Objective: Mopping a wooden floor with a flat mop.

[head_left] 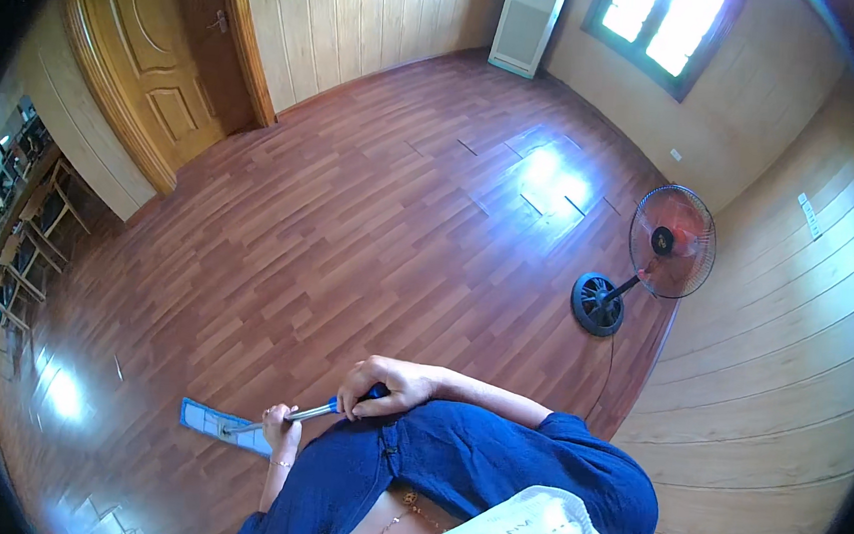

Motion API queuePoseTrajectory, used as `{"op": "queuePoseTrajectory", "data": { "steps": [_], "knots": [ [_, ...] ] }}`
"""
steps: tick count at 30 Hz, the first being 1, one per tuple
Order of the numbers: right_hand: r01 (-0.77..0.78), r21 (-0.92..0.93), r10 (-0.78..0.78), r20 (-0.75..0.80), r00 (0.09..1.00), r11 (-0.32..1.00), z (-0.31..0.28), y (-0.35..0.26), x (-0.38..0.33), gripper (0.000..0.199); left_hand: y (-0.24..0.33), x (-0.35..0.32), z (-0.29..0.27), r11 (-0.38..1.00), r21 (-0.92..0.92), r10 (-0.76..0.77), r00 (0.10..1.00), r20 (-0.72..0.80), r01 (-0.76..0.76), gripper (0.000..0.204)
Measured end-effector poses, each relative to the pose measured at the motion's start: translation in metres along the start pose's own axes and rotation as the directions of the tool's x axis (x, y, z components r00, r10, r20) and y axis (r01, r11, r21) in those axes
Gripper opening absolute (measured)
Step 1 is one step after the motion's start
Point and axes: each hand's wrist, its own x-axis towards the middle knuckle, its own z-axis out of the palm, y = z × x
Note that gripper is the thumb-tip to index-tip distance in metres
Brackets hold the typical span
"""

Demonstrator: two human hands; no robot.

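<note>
I see both hands closed around the mop point(313, 412). The right hand point(386, 384) grasps its blue grip point(335, 403) in front of the blue shirt point(478, 447), and the left hand point(281, 426) grasps the metal pole lower down. From my view the pole slants down leftward to the flat, blue-edged pad point(203, 417), which lies on the wood floor point(326, 269) just beyond the left hand. I have a fan point(599, 306) standing near the right wall point(738, 392), and a door point(144, 34) at upper left.
</note>
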Motion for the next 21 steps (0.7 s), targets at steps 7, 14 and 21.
{"op": "queuePoseTrajectory", "data": {
  "steps": [7,14,21],
  "knots": [
    [0.028,-0.352,-0.086,-0.151,0.985,0.936,-0.021,-0.071,-0.108,0.008,0.127,0.033,0.034,0.897,-0.316,0.317,0.948,-0.031,-0.311,0.025],
    [0.042,-0.557,-0.242,-0.29,0.926,0.829,-0.014,-0.155,-0.21,0.016,0.257,0.047,0.081,0.876,-0.27,0.447,0.883,0.144,-0.399,0.03],
    [0.004,-0.686,-0.26,-0.271,0.927,0.727,0.002,-0.207,-0.305,0.023,0.385,0.038,0.121,0.765,-0.429,0.601,0.771,0.209,-0.48,0.034]
  ]
}}
